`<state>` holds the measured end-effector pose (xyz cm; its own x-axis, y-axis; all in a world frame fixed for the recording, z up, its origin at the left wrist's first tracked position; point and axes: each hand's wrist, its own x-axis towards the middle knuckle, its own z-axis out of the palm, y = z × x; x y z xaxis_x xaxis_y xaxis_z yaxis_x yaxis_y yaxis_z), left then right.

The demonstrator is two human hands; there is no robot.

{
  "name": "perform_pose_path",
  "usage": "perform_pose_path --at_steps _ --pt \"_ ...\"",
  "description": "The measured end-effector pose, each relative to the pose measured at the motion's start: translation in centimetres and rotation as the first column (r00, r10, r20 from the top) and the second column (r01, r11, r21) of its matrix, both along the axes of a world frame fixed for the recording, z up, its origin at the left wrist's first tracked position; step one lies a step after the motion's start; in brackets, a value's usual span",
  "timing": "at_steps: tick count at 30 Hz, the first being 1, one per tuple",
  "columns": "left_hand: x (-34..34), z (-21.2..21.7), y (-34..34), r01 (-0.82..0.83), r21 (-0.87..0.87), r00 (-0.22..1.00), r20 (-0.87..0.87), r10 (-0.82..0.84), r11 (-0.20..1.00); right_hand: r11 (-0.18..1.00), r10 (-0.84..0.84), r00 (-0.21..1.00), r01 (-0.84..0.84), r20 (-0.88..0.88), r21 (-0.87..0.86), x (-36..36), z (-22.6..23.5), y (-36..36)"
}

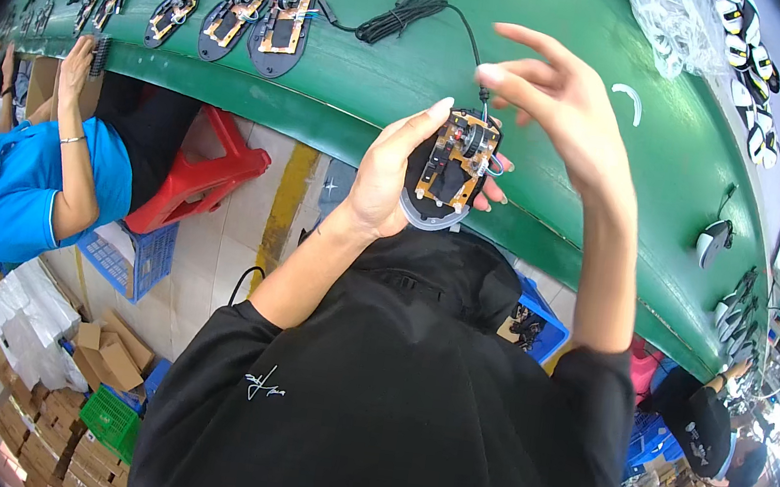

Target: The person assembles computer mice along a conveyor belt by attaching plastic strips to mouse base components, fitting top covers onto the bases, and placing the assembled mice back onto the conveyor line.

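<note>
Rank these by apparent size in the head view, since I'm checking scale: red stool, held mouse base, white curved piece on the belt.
1. Red stool
2. Mouse base, though nearness to the camera may inflate it
3. White curved piece

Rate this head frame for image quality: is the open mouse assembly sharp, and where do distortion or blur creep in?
Head view: even light, no hard shadows; the black mouse base with orange circuit board is sharp in the left hand; the right hand has slightly soft fingertips; the green conveyor belt bows strongly under fisheye; the corners are black; the clear plastic bag shows mild glare.
</note>
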<state>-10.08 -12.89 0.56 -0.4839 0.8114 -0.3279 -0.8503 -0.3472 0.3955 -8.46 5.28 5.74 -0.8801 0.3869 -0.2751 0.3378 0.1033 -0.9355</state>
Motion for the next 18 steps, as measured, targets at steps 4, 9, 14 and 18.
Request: perform_pose_path --at_steps 4,9,14,18 --pt "-0.2 0.7 -0.8 -0.034 -0.012 0.999 -0.027 0.034 0.999 0.878 0.418 0.903 -0.374 0.1 -0.299 -2.3 -0.7 1.4" --pt "-0.7 0.5 -2.0 -0.085 -0.149 0.982 -0.18 0.058 0.985 0.855 0.508 0.855 -0.486 0.105 -0.181 -2.7 1.2 0.6" --pt "-0.8 0.7 -2.3 -0.131 -0.121 0.979 -0.175 0.108 0.984 0.893 0.449 0.892 -0.446 0.051 -0.052 -1.9 1.2 -0.8" --pt "-0.6 1.4 -2.4 -0.119 -0.118 0.975 -0.204 0.094 0.986 0.874 0.404 0.913 -0.403 -0.057 -0.271 -1.3 -0.3 -0.4"
